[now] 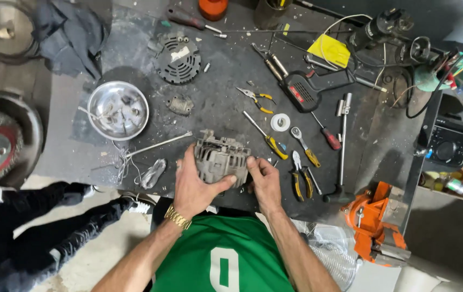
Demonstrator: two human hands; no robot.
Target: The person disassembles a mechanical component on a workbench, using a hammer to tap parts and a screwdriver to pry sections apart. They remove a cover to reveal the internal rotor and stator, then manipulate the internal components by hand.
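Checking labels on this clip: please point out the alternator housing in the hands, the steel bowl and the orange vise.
alternator housing (219, 158), head view, on its finned grey side between the hands.
steel bowl (97, 95), head view, on its upper left rim.
orange vise (371, 216), head view, on its orange body.

The person wears a bright green short-sleeved jersey (223, 254) with a large white numeral on its front, both forearms left bare, and a gold metal-link watch (177, 217) sits on the wrist of the left hand (196, 186).
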